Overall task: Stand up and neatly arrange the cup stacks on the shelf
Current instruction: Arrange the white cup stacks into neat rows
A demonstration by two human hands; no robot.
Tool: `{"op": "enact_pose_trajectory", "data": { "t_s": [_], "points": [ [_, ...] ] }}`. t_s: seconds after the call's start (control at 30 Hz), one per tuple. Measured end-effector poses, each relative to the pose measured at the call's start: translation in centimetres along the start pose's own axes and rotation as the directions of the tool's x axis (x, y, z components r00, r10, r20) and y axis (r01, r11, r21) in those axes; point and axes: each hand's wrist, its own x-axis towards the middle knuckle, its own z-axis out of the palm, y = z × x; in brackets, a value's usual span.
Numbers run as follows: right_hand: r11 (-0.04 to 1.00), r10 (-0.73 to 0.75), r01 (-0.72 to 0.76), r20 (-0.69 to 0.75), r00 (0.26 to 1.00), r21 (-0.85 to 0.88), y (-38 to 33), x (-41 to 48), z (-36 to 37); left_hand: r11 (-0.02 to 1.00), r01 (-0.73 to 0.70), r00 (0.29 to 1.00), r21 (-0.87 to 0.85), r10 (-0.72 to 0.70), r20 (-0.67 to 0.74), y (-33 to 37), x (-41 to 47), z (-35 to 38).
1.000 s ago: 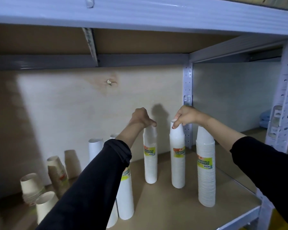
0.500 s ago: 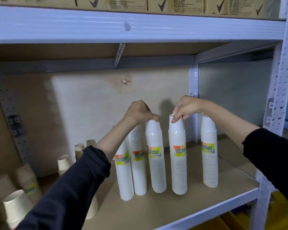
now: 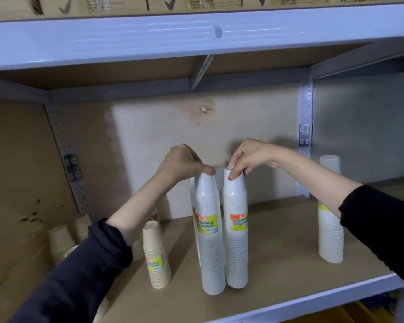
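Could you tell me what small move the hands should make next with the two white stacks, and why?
Probably let go of both. The left hand pinches the top of the left stack, the right hand that of the right stack; both stand upright side by side, so they look placed.

A tall white cup stack (image 3: 210, 248) and a second white stack (image 3: 236, 248) stand upright close together on the shelf (image 3: 278, 264). Each has a yellow-green label, and their tops are pinched by the left hand (image 3: 184, 163) and right hand (image 3: 248, 156). A third white stack (image 3: 331, 236) stands well apart to the right, and a shorter tan stack (image 3: 156, 255) stands to the left.
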Motion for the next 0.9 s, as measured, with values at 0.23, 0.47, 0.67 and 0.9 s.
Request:
{"op": "enact_pose_trajectory", "data": {
  "t_s": [0.23, 0.47, 0.67, 0.9],
  "points": [
    [1.0, 0.0, 0.0, 0.006, 1.0, -0.009, 0.2, 1.3, 1.7, 0.997, 0.075, 0.997, 0.017, -0.075, 0.027, -1.4, 0.9, 1.3],
    [1.0, -0.007, 0.007, -0.014, 1.0, 0.006, 0.2, 1.9, 1.5, 0.996, 0.088, 0.996, 0.025, -0.088, 0.007, -1.7, 1.8, 1.8],
    [1.0, 0.007, -0.007, -0.029, 1.0, 0.012, 0.5, 2.3, 1.6, 0.995, 0.097, 0.995, 0.02, -0.097, 0.011, -2.1, 2.1, 2.4],
    [1.0, -0.005, 0.005, -0.022, 1.0, 0.028, 0.6, 2.7, 1.6, 0.993, 0.109, 0.994, 0.047, -0.11, 0.006, -2.2, 2.4, 2.3]
  ]
}}
